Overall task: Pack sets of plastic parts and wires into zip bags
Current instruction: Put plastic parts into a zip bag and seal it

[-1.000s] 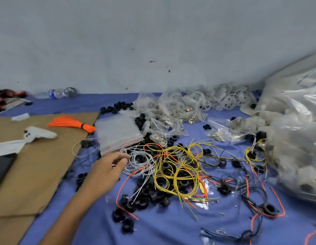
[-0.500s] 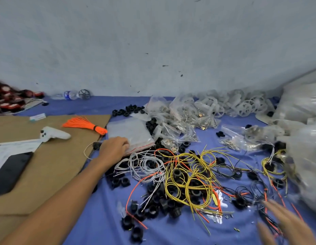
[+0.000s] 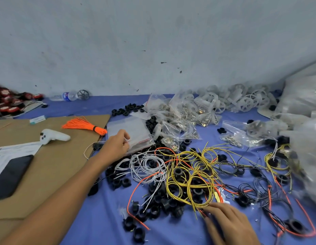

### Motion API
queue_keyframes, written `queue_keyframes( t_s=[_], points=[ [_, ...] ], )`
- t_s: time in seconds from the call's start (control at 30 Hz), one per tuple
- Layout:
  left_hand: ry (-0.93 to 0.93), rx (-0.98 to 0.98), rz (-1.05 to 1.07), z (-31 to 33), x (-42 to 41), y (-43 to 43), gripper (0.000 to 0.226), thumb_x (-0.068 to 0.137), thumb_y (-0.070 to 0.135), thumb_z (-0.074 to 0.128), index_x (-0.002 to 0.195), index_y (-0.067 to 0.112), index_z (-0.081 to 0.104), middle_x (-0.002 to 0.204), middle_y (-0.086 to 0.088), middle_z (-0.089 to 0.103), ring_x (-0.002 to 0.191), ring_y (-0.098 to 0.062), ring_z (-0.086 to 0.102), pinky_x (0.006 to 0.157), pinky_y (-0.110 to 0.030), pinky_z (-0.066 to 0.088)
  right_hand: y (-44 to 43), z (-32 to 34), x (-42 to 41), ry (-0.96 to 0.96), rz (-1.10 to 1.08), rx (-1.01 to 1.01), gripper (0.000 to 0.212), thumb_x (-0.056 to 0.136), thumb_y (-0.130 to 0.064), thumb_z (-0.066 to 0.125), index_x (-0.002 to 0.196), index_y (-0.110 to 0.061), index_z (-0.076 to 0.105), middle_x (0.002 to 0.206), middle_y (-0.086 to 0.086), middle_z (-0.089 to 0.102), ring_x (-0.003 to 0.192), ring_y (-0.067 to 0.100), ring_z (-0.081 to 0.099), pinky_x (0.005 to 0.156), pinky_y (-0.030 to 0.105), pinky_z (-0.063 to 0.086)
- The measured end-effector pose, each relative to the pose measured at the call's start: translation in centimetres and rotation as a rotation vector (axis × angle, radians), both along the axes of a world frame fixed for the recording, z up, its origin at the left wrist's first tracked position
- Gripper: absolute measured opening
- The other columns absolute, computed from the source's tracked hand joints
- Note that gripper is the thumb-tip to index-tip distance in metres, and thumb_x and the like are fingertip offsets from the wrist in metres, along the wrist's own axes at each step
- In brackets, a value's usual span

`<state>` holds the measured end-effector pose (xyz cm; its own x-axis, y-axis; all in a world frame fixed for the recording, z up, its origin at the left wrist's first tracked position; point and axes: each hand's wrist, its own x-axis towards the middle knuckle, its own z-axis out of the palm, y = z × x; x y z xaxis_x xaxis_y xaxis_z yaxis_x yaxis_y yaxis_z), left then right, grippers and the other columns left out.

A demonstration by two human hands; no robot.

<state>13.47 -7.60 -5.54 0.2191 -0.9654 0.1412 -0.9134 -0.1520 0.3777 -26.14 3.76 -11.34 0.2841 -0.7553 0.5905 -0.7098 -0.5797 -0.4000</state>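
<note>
On a blue cloth (image 3: 104, 218) strewn with parts, our left grip (image 3: 116, 145) pinches the near edge of a stack of empty zip bags (image 3: 132, 131), just beyond the tangle. Our right grip (image 3: 228, 221) lies with its fingers on the near ends of the yellow wires (image 3: 189, 175); we cannot tell whether it grasps any. White wires (image 3: 146, 165) and black plastic parts (image 3: 159, 209) lie between the two. An orange wire bundle (image 3: 84, 125) rests on cardboard (image 3: 47, 174) at left.

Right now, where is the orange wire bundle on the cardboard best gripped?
Probably at its black band, pinched from above: there the orange wire bundle is bound tight and narrow, while the long end fans out loose. It lies flat on the cardboard.
</note>
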Motion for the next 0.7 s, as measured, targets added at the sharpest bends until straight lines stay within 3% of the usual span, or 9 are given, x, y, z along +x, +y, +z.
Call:
queue_keyframes(
  t_s=[0.13,0.23,0.3,0.43,0.5,0.57,0.63,0.67,0.7],
  points=[
    [0.025,0.011,-0.077,1.3,-1.5,1.2,0.031,0.09,0.013,0.057,0.119,0.024,0.059,0.088,0.005,0.06,0.079,-0.015,0.058,0.065,-0.027,0.037,0.2,0.2,0.1,0.029,-0.034,0.042,0.059,0.098,-0.057,0.026,0.085,-0.031,0.077,0.091,-0.015,0.07,0.082,0.016,0.071,0.079,0.024,0.041],
    [-0.064,-0.01,-0.209,2.6,-4.0,2.9,0.034,0.097,0.012,0.048,0.126,0.024,0.062,0.083,-0.007,0.067,0.075,-0.026,0.06,0.056,-0.027,0.036,0.5,0.1,-0.2,0.054,-0.031,0.077,0.057,0.098,-0.056,0.026,0.088,-0.032,0.076,0.093,-0.016,0.069,0.085,0.014,0.07,0.08,0.024,0.041],
    [-0.159,-0.028,-0.286,3.5,-6.0,4.1,0.042,0.1,0.015,0.044,0.137,0.032,0.055,0.092,-0.01,0.071,0.08,-0.031,0.064,0.064,-0.035,0.047,0.7,0.7,-0.2,0.059,-0.019,0.125,0.059,0.098,-0.057,0.024,0.091,-0.03,0.076,0.096,-0.014,0.07,0.088,0.018,0.071,0.081,0.026,0.042],
    [-0.344,-0.126,-0.329,3.7,-11.0,7.1,0.038,0.102,0.026,0.045,0.136,0.041,0.051,0.099,-0.004,0.074,0.083,-0.028,0.068,0.064,-0.034,0.047,1.7,2.4,0.8,0.012,-0.037,0.1,0.049,0.097,-0.051,0.036,0.105,-0.023,0.076,0.098,-0.005,0.071,0.087,0.02,0.066,0.08,0.029,0.048],
    [-0.424,-0.164,-0.376,3.4,-14.0,9.0,0.043,0.097,0.023,0.052,0.137,0.038,0.05,0.087,0.002,0.073,0.067,-0.023,0.066,0.054,-0.029,0.041,2.5,3.7,2.2,-0.137,0.047,0.161,0.029,0.093,-0.035,0.051,0.114,-0.032,0.071,0.087,-0.01,0.07,0.074,0.01,0.06,0.071,0.02,0.046],
    [-0.476,-0.214,-0.455,3.6,-16.5,11.0,0.056,0.079,0.025,0.063,0.135,0.03,0.056,0.076,0.003,0.072,0.056,-0.022,0.066,0.043,-0.025,0.039,2.7,5.6,4.2,-0.415,0.291,0.549,0.033,0.099,-0.019,0.053,0.122,-0.04,0.063,0.074,-0.004,0.068,0.056,0.008,0.054,0.057,0.018,0.045],
    [-0.427,-0.279,-0.521,4.6,-18.3,13.0,0.067,0.059,0.031,0.067,0.126,0.024,0.061,0.067,0.007,0.07,0.046,-0.017,0.063,0.035,-0.022,0.036,2.4,6.9,6.1,-0.795,0.429,0.991,0.026,0.099,-0.006,0.048,0.109,-0.023,0.064,0.064,0.009,0.061,0.045,0.017,0.047,0.043,0.024,0.039],
    [-0.386,-0.295,-0.552,5.2,-18.9,13.9,0.069,0.056,0.034,0.067,0.124,0.025,0.058,0.064,0.009,0.069,0.045,-0.014,0.062,0.034,-0.021,0.036,2.1,7.6,6.6,-0.959,0.431,1.107,0.012,0.095,-0.007,0.049,0.095,-0.009,0.061,0.06,0.014,0.054,0.043,0.018,0.043,0.041,0.024,0.035],
    [-0.373,-0.302,-0.566,5.7,-19.3,14.8,0.067,0.058,0.035,0.065,0.123,0.026,0.054,0.062,0.011,0.068,0.045,-0.012,0.061,0.034,-0.021,0.036,1.7,8.3,7.3,-1.09,0.38,1.167,0.014,0.092,-0.015,0.053,0.086,-0.003,0.056,0.059,0.014,0.05,0.044,0.019,0.043,0.041,0.024,0.035]
  ],
)
